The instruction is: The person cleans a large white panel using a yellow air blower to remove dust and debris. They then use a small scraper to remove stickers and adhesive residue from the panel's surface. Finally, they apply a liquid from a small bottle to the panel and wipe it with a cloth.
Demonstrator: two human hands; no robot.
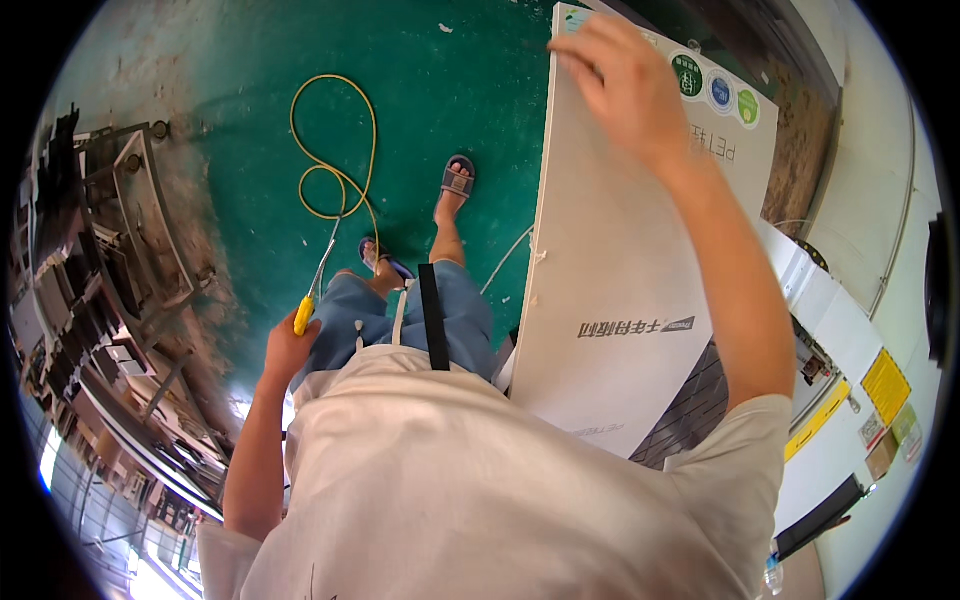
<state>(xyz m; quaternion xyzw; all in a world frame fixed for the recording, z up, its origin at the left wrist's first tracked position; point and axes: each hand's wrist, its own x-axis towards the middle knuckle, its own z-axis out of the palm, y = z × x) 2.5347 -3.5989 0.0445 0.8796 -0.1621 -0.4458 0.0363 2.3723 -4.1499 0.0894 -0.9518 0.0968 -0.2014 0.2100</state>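
Observation:
At the left, my left hand (288,348) is closed around a yellow-handled tool (304,314) with a long, thin metallic end pointing away from me. Its exact kind is not clear. My right arm reaches over a large pale board (610,240) that carries print and round stickers. Near the far left corner of this board is my right hand (625,85), its fingers bent and the thumb apart from them. The fingertips are at the board's left edge; whether they touch it is hard to see. Small chips cling to that edge lower down.
A thin yellow hose (372,130) lies looped on the green floor (250,90), beside my sandalled feet. Racks (150,215) loaded with panels line the left side. To the right, a white machine (850,400) with yellow panels stands by the wall (890,180).

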